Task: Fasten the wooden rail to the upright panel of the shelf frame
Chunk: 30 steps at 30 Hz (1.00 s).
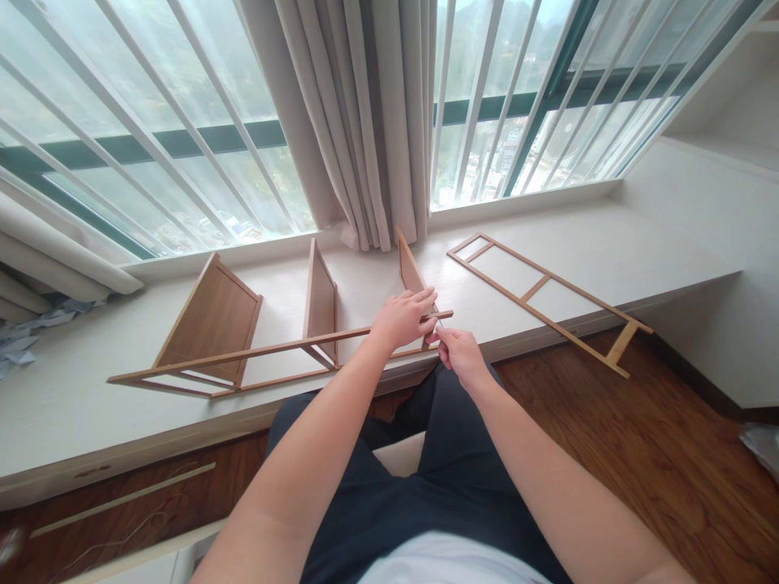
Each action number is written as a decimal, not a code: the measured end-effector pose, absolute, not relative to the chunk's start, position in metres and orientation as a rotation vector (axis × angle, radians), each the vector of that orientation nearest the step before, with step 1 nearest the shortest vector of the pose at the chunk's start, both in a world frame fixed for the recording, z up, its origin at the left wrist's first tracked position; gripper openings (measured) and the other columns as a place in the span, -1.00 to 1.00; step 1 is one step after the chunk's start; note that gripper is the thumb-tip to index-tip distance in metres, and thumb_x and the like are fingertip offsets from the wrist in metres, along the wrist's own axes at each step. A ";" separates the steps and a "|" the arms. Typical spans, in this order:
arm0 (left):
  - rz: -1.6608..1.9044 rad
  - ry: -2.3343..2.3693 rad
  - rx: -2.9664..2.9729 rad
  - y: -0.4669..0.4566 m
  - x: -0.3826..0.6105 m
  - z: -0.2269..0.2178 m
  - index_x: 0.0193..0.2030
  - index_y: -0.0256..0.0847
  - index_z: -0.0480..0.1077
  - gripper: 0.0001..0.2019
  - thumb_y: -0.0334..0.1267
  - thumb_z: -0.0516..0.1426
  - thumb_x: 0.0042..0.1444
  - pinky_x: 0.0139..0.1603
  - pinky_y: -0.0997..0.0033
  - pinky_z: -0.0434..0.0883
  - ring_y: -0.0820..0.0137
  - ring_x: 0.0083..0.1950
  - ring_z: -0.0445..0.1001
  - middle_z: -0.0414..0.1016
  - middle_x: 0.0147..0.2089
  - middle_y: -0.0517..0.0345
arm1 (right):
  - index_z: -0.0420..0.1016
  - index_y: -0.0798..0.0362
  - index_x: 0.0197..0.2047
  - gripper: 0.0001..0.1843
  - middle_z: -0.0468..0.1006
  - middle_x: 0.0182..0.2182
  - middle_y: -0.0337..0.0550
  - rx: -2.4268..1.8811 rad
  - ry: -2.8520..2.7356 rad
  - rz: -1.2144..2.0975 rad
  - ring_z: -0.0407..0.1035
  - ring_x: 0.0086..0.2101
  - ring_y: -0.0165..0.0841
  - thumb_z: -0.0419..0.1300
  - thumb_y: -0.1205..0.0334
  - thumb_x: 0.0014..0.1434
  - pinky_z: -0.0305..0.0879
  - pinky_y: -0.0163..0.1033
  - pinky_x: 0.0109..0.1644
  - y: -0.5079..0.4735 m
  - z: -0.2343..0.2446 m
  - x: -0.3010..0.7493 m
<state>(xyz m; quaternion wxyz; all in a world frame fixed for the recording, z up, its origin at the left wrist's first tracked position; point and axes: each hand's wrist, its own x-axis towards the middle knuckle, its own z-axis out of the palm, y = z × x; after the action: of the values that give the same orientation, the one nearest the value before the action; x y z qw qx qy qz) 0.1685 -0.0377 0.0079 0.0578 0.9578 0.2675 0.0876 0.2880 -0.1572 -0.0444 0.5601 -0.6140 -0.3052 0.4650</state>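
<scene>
A half-built wooden shelf rack (243, 332) lies on its side on the white window ledge (73, 381), with three upright panels joined by thin rails. My left hand (405, 318) grips the right end of the upper rail beside the rightmost panel (411, 272). My right hand (459, 355) is pinched shut just below and to the right of it, on a small thin tool or fastener (439, 326) pointed at the rail's end; what it is I cannot tell.
A separate ladder-like wooden side frame (548, 296) lies on the ledge to the right, its end overhanging the wooden floor (639, 454). A loose wooden strip (122, 499) lies on the floor at left. Curtains (365, 122) hang at the barred window behind.
</scene>
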 end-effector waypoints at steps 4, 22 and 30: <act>0.263 0.804 2.902 -0.037 0.168 0.007 0.42 -0.03 0.26 -0.45 -0.01 0.01 0.32 0.24 0.15 0.40 0.17 0.28 0.43 0.21 0.50 0.22 | 0.54 0.10 -0.41 -0.49 0.22 -0.78 -0.34 -1.405 -0.658 1.148 0.02 -0.74 -0.49 0.23 -0.24 0.14 -0.11 -0.32 -0.66 -0.156 -0.043 0.288; 0.250 0.811 2.898 -0.039 0.167 0.010 0.44 -0.07 0.23 -0.44 -0.03 0.02 0.33 0.26 0.16 0.38 0.18 0.32 0.39 0.19 0.50 0.16 | 0.50 0.09 -0.39 -0.53 0.34 -0.69 -0.30 -0.986 -0.417 1.430 0.17 -0.68 -0.45 0.41 -0.18 0.08 0.17 -0.32 -0.59 -0.156 -0.049 0.287; 0.282 0.789 2.909 -0.039 0.167 0.009 0.43 -0.09 0.24 -0.43 -0.05 0.04 0.32 0.25 0.16 0.39 0.19 0.31 0.38 0.22 0.49 0.14 | 0.50 0.10 -0.37 -0.45 0.39 -0.67 -0.29 -1.056 -0.435 1.400 0.20 -0.68 -0.48 0.39 -0.29 0.07 0.20 -0.35 -0.60 -0.158 -0.054 0.287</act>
<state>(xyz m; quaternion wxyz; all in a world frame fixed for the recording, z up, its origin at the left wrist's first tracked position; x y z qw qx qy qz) 0.1675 -0.0391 0.0092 0.0571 0.9594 0.2601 0.0931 0.2869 -0.1581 -0.0544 0.6189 -0.4589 -0.1893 0.6088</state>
